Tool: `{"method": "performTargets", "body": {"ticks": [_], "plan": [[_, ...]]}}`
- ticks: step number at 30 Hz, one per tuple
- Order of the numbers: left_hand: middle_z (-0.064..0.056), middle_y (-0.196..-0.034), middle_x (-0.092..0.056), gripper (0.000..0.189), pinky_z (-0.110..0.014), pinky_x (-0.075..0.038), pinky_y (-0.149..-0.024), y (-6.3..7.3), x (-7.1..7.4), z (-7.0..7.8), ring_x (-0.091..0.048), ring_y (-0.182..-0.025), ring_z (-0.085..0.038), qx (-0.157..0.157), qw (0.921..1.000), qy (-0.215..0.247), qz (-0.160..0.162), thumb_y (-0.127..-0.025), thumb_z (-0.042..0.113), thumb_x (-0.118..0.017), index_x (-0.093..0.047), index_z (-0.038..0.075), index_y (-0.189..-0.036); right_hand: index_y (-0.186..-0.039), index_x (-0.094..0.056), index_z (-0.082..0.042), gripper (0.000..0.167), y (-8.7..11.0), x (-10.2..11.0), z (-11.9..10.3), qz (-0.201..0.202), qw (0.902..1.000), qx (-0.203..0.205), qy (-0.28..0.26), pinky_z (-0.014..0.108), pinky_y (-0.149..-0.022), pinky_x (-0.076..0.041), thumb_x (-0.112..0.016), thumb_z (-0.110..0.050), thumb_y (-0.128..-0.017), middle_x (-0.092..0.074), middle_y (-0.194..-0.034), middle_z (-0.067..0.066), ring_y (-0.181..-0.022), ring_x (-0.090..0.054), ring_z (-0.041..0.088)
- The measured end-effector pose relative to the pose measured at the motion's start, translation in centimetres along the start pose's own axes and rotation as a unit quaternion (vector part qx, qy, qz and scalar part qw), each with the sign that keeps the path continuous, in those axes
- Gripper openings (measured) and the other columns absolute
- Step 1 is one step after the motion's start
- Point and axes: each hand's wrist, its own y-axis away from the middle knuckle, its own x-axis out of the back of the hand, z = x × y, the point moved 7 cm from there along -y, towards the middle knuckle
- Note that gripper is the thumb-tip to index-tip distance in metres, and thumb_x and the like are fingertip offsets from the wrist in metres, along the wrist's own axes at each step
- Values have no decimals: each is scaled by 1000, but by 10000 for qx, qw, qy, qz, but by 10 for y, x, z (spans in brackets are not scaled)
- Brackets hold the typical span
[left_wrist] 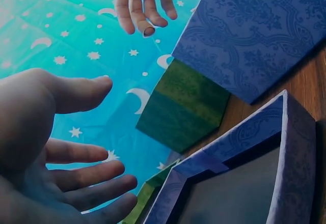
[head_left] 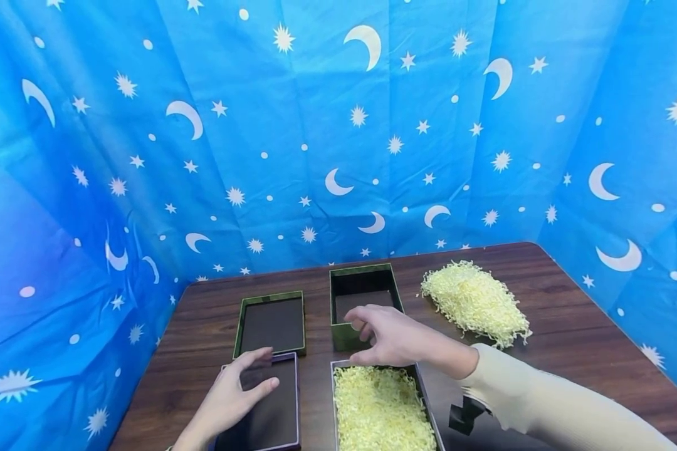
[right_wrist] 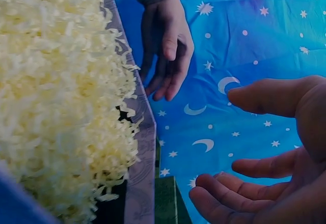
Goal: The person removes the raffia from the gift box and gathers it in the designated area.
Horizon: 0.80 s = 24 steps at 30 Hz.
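Observation:
My left hand (head_left: pixel 231 394) hovers over a shallow purple-rimmed lid (head_left: pixel 298 401) with a dark inside, thumb and fingers spread and holding nothing. My right hand (head_left: pixel 392 335), also holding nothing, has its fingers loosely bent above the gap between two boxes. Below it stands a purple box (head_left: pixel 429 410) filled with pale yellow shredded paper (head_left: pixel 380 407). Just beyond is a deeper green box (head_left: pixel 346 338) with bare dark walls. In the left wrist view, the purple box (left_wrist: pixel 244 40) shows a damask pattern. The right wrist view shows the paper shreds (right_wrist: pixel 61 91) heaped up to the rim.
A shallow green lid (head_left: pixel 273 322) lies behind the purple one. At the back right sits a loose heap of yellow shredded paper (head_left: pixel 474 300). A small black object (head_left: pixel 465 416) is under the right sleeve. Blue star-and-moon cloth (head_left: pixel 316 125) hangs around the wooden table (head_left: pixel 203 326).

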Motion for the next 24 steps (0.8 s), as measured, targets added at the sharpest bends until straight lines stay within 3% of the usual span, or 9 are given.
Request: {"method": "performTargets", "body": {"ticks": [10,14,18,24], "plan": [[-12,-128,-59,66,-39,-52,-97,-6,-24,9,-60,-116,-31,-630,9934,584,-757,-85,31,-75,-48,5,-140,-132,-54,-13,55,21,-8,12,-453,9985,313,-14,27,-83,-54,-75,-32,-84,-57,-128,2,-108,-60,20],[-11,-127,-59,68,-36,-53,-96,-8,-31,14,-60,-116,-29,-830,9915,607,-801,-84,36,-76,-49,5,-139,-133,-53,-15,55,29,-12,12,-510,9976,473,63,35,-89,-53,-74,-34,-86,-57,-129,1,-111,-59,21],[-8,-128,-59,69,-35,-54,-95,-8,-37,19,-59,-116,-29,-914,9912,522,-807,-84,39,-75,-49,6,-139,-133,-53,-16,58,35,-16,12,-483,9970,571,199,34,-90,-53,-75,-37,-84,-56,-130,0,-115,-58,20],[-14,-130,-56,69,-35,-54,-95,-8,-48,23,-55,-120,-37,-973,9882,731,-930,-85,34,-76,-47,6,-140,-135,-51,-18,61,39,-23,12,-556,9948,696,492,34,-95,-51,-75,-41,-83,-54,-133,-4,-120,-55,16]]}}
